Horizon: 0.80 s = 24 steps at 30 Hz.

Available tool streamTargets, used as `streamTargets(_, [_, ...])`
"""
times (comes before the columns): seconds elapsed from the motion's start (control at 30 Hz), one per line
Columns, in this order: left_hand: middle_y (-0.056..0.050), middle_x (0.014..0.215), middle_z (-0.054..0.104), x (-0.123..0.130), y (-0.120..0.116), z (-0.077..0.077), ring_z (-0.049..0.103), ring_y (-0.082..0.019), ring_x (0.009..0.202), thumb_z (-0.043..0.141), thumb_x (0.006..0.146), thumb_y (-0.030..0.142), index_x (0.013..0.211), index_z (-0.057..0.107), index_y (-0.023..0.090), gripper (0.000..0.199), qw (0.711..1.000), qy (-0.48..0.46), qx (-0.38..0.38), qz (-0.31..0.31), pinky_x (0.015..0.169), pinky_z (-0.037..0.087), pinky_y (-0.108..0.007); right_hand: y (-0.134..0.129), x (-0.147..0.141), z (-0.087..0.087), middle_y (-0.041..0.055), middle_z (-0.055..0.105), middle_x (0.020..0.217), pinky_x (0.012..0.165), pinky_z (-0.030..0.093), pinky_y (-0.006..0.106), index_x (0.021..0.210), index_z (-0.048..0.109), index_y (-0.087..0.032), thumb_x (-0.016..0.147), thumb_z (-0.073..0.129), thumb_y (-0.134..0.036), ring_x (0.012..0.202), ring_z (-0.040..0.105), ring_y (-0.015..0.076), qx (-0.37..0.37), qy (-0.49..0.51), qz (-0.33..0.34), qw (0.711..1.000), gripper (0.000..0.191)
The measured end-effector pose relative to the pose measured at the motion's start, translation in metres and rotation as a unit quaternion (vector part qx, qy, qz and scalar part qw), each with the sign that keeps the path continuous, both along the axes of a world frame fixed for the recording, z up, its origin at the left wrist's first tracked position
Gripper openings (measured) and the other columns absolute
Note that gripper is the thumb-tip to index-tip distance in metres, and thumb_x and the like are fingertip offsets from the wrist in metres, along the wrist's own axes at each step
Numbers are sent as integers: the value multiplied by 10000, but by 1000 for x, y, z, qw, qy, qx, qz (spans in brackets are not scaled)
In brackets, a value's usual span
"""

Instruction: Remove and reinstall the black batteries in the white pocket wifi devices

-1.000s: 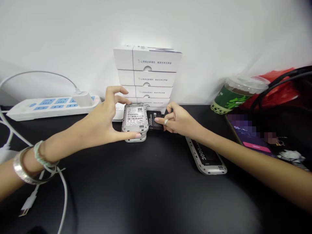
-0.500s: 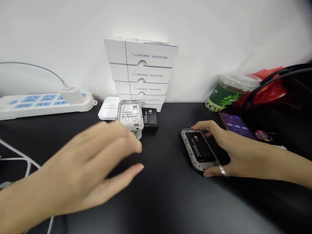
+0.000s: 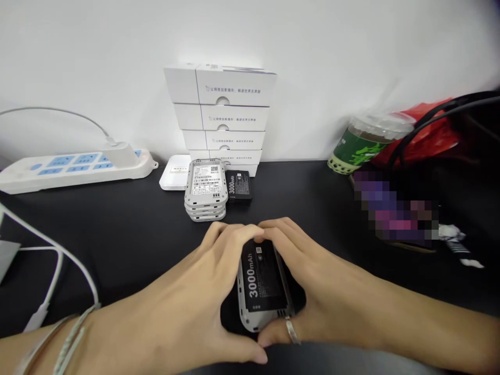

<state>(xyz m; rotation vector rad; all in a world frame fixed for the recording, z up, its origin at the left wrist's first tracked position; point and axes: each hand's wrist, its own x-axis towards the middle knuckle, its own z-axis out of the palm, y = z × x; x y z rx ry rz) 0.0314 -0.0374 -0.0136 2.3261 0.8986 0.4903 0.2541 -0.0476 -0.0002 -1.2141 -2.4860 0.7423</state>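
Device (image 3: 254,321) moved leftward, pale-rimmed, black battery (image 3: 266,284) inside

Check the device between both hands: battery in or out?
In. The black 3000mAh battery lies inside the device's pale frame, label up. Whether it is fully seated, cannot tell.

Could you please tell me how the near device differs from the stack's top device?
The near device has a black battery in it; the top device shows a white label. The near device is between the left hand and right hand; the top device sits on the stack, touched by neither. Both are pale-rimmed and round-cornered.
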Motion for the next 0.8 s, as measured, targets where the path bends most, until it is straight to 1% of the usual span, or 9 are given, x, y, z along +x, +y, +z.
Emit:
streamTargets(0.13, [-80, 1372, 544, 3, 2, -4, 560, -384, 1260, 1004, 521, 439, 1426, 360, 323, 1117, 1000, -9, 27, -13, 1006, 569, -551, 10, 3, -6, 106, 614, 1123, 951, 551, 537, 1117, 591, -197, 624, 900, -635, 1115, 574, 337, 6, 9, 15, 1000, 729])
streamTargets(0.23, [-86, 1371, 542, 4, 3, -7, 578, -377, 1247, 992, 559, 413, 1445, 318, 322, 1117, 999, -12, 36, -5, 981, 578, -531, 14, 4, -9, 87, 588, 1152, 971, 538, 498, 1071, 560, -212, 642, 910, -594, 1118, 561, 309, -34, 19, -10, 999, 673])
streamTargets(0.37, [-75, 1269, 566, 8, 2, -5, 646, -336, 1124, 919, 602, 338, 1372, 289, 299, 995, 999, -25, 39, 8, 907, 608, -476, 16, 2, -7, 67, 540, 1164, 955, 543, 458, 1066, 516, -217, 554, 977, -494, 1093, 544, 277, -101, 36, -65, 992, 743])
streamTargets(0.43, [-74, 1246, 571, 9, 1, -1, 631, -327, 1143, 895, 596, 321, 1318, 294, 283, 940, 998, -31, 48, -1, 912, 612, -453, 15, 2, -2, 50, 525, 1129, 930, 555, 455, 1037, 502, -232, 512, 990, -475, 1064, 550, 271, -108, 51, -81, 990, 757])
streamTargets(0.5, [-91, 1277, 567, 9, 0, 8, 593, -330, 1205, 870, 619, 304, 1308, 290, 266, 901, 996, -34, 79, -12, 961, 597, -454, 11, 4, 7, 29, 521, 1107, 887, 577, 421, 992, 472, -262, 539, 981, -471, 1050, 568, 261, -84, 92, -87, 988, 713])
streamTargets(0.57, [-91, 1287, 565, 7, 1, 18, 560, -326, 1243, 830, 687, 277, 1292, 292, 263, 810, 990, -39, 136, -17, 995, 576, -465, 5, 6, 18, 5, 547, 1113, 824, 598, 364, 969, 432, -293, 648, 939, -425, 1038, 603, 238, -48, 135, -73, 987, 614])
streamTargets(0.67, [-54, 1232, 551, 0, 12, 32, 588, -290, 1172, 765, 792, 256, 1272, 265, 294, 694, 980, -54, 194, -7, 922, 586, -443, 1, 6, 33, -29, 634, 1102, 781, 611, 329, 1011, 423, -330, 837, 793, -249, 998, 676, 210, -4, 183, -52, 982, 416])
streamTargets(0.73, [-60, 1262, 509, -5, 26, 38, 613, -278, 1123, 772, 812, 311, 1305, 227, 309, 735, 978, -51, 202, 3, 898, 586, -436, 7, 2, 39, -35, 681, 1014, 741, 618, 355, 1060, 423, -345, 867, 737, -197, 915, 719, 216, -3, 237, -78, 968, 397])
streamTargets(0.8, [-100, 1338, 446, -11, 44, 40, 613, -306, 1148, 825, 774, 422, 1335, 216, 293, 838, 973, -45, 225, 23, 932, 576, -457, 23, -2, 40, -37, 701, 922, 682, 608, 370, 1067, 410, -337, 847, 754, -227, 817, 729, 219, -26, 315, -129, 940, 423])
